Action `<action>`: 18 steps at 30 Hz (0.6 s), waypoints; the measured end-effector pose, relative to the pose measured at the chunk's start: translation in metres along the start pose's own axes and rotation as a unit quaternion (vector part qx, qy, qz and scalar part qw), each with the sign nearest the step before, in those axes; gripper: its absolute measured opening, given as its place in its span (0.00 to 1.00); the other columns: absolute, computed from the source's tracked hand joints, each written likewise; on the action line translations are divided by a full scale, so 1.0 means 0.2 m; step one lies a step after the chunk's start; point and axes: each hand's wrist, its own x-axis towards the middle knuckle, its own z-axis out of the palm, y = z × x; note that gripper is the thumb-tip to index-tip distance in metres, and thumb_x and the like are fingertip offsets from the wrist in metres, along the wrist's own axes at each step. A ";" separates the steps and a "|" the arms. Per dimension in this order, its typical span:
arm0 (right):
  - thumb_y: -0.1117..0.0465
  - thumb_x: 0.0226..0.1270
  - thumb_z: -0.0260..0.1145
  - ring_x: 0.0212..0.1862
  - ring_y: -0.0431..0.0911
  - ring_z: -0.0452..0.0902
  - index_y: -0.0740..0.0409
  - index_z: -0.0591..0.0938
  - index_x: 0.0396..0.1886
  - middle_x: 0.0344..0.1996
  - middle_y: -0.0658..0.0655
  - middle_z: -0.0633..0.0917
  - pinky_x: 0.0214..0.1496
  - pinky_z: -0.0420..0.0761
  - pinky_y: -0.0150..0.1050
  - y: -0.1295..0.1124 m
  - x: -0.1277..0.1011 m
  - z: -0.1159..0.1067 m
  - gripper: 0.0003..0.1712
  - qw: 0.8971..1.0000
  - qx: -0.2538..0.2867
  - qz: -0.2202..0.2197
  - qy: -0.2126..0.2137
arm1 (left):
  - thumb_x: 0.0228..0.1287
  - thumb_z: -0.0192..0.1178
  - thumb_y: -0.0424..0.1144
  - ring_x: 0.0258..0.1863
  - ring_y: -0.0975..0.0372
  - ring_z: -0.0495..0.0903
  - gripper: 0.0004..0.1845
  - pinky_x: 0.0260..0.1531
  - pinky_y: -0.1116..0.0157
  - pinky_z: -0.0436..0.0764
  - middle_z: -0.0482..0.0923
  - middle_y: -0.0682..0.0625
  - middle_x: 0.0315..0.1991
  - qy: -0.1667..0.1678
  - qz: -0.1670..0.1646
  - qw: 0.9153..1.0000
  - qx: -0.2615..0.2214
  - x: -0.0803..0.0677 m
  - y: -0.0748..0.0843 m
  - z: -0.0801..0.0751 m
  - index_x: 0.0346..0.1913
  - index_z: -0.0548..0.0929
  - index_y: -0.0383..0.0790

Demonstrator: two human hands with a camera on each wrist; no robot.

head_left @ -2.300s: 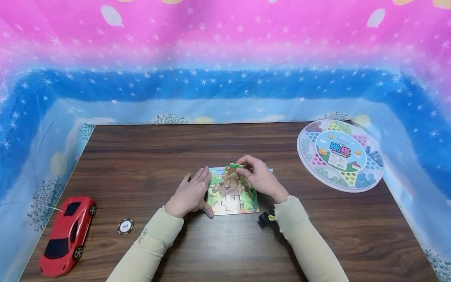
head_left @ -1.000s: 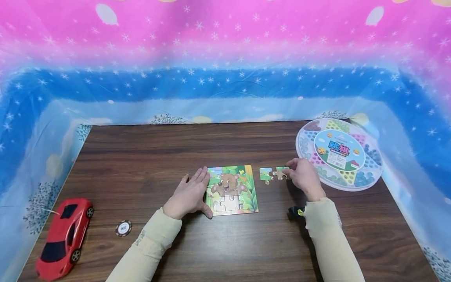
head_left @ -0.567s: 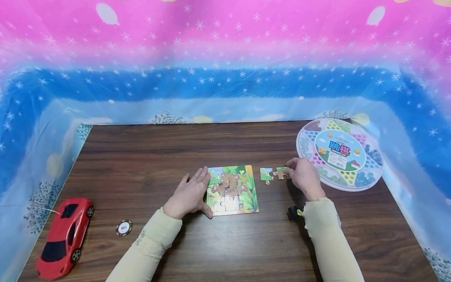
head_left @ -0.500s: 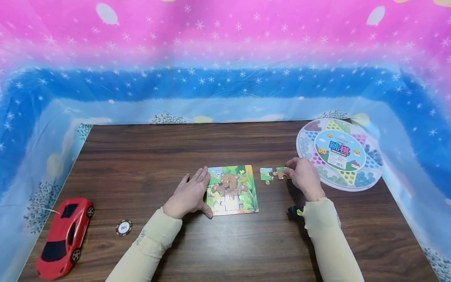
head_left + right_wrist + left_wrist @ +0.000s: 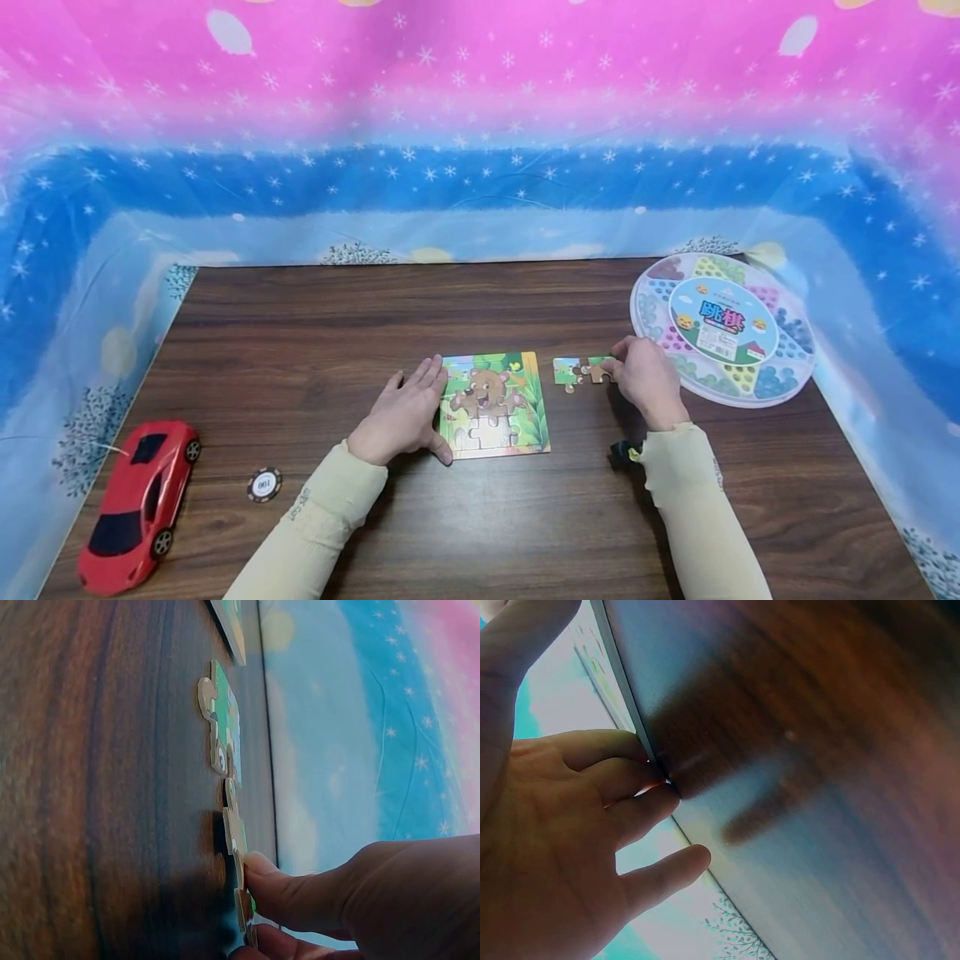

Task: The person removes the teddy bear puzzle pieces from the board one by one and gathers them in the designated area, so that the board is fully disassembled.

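Right of the bear puzzle [image 5: 493,403] (head view), a strip of pieces [image 5: 595,367] points lengthwise at it, right hand [image 5: 648,380] nearer. Left wrist: left hand [image 5: 570,817] extended, gripping nothing. Right wrist: thumb [image 5: 289,896] and fingers [image 5: 285,946] pinch the strip's end.

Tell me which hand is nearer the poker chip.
Left. The left hand is beyond and right of the poker chip; the right hand is much farther right, pinching a puzzle piece.

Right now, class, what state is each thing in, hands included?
Puzzle board: flat, picture up
Loose puzzle pieces: off the board
Left hand: outstretched at the board's edge
Right hand: pinching the loose puzzle pieces
Toy car: upright
Chip: flat, "100" up
Game set: flat, label up
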 end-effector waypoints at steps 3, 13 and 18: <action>0.58 0.63 0.70 0.31 0.52 0.76 0.64 0.83 0.42 0.33 0.60 0.84 0.32 0.73 0.44 0.00 0.00 0.00 0.14 1.000 -0.003 0.001 -0.002 | 0.28 0.78 0.63 0.75 0.49 0.48 0.71 0.67 0.42 0.54 0.45 0.37 0.76 0.002 0.002 1.000 -0.001 0.00 0.00 0.00 0.74 0.55 0.29; 0.57 0.64 0.69 0.30 0.51 0.75 0.62 0.83 0.41 0.32 0.59 0.83 0.31 0.73 0.42 0.00 0.00 0.01 0.13 1.000 0.002 0.005 -0.008 | 0.29 0.77 0.63 0.75 0.50 0.47 0.70 0.68 0.43 0.53 0.44 0.38 0.77 -0.003 -0.002 1.000 0.000 0.00 0.00 0.00 0.75 0.54 0.30; 0.55 0.67 0.65 0.30 0.50 0.76 0.60 0.82 0.40 0.28 0.56 0.83 0.30 0.71 0.42 -0.02 -0.01 0.00 0.12 1.000 0.007 0.002 0.002 | 0.29 0.77 0.63 0.75 0.50 0.46 0.71 0.68 0.43 0.53 0.44 0.38 0.77 -0.005 -0.003 1.000 -0.001 0.00 0.00 0.00 0.75 0.54 0.30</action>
